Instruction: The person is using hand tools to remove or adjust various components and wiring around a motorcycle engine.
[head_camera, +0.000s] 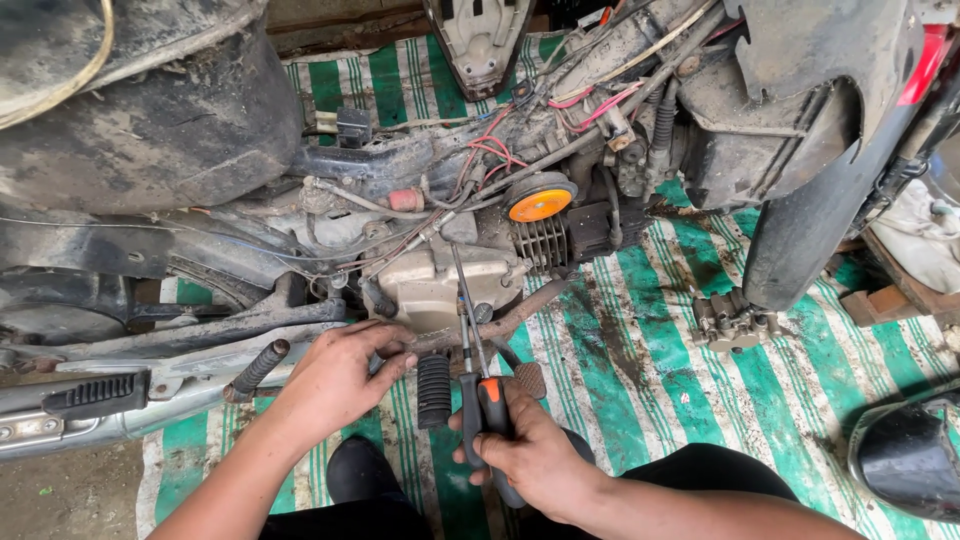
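A stripped, dirty motorcycle stands over a green and white striped mat (640, 350). My left hand (335, 375) rests on the underside of its beige engine case (435, 285), fingers spread against the metal. My right hand (530, 450) grips a screwdriver (480, 385) with a black and orange handle; its thin shaft points up to the engine case. A second thin tool shaft runs alongside it in the same grip. A black rubber footpeg (434, 390) sits between my hands.
An orange round cap (540, 205) and red wires (495, 150) sit above the finned cylinder (545, 243). A loose metal part (732, 322) lies on the mat at right. The front tyre (800, 235) stands at right, the rear footpeg (95, 395) at left, a black cover (910, 455) at lower right.
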